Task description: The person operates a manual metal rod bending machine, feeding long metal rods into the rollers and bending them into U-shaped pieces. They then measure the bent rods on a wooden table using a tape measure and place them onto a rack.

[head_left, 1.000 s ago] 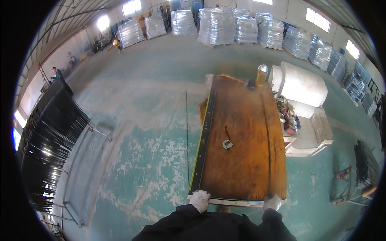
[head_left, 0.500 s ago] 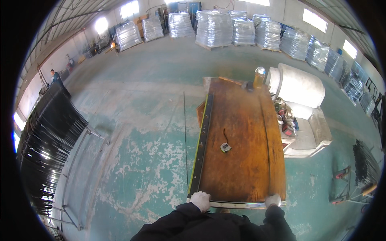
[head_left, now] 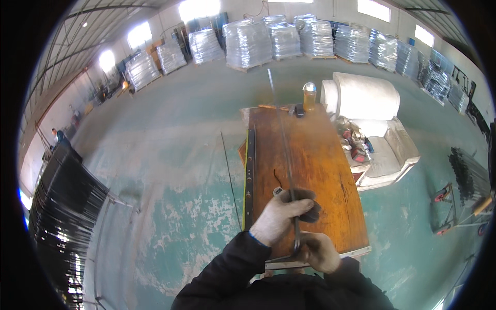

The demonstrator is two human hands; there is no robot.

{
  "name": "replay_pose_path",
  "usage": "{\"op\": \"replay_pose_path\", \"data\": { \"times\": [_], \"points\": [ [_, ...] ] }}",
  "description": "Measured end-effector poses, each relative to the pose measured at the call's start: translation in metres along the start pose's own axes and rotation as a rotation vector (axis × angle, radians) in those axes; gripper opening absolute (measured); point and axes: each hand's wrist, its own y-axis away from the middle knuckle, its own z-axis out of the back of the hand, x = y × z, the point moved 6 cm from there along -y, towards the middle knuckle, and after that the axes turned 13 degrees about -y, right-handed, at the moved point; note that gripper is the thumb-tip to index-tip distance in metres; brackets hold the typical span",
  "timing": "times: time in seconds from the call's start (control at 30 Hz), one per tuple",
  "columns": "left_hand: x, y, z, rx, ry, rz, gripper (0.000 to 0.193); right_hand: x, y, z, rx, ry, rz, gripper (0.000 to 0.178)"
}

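Observation:
Both hands wear pale work gloves. My left hand is closed around a long thin dark metal bar, its thumb over the bar and the darker palm side of the glove turned right. The bar rises from near my body, tilted over the table, and its far end reaches past the table's far edge. At its near end, which looks bent, my right hand is curled on the bar; its fingertips are partly hidden. A tape measure lies on the wooden table, just beyond my left hand and partly covered by it.
A dark strip with holes runs along the table's left edge. A bottle of yellowish liquid stands at the far end. Right are a worn white armchair and a cart of dark bars; left, a rack of dark rods.
My hands have left the table's near corners and come together over it. The long bar that lay along the table's right side is now lifted and held. The view has shifted slightly right.

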Motion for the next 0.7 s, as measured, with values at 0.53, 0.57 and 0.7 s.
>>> {"op": "replay_pose_path", "data": {
  "times": [0.53, 0.57, 0.7],
  "points": [
    [0.045, 0.115, 0.146, -0.475, -0.205, 0.091, 0.043, -0.298, 0.05, 0.183, -0.893, 0.018, -0.285, 0.022],
    [0.085, 0.124, 0.168, -0.561, -0.304, 0.191, 0.048, -0.275, 0.053, 0.18, -0.884, 0.127, -0.374, 0.024],
    [0.203, 0.115, 0.19, -0.644, -0.55, 0.438, 0.045, -0.267, 0.087, 0.219, -0.987, 0.31, -0.407, 0.031]
  ]
}}
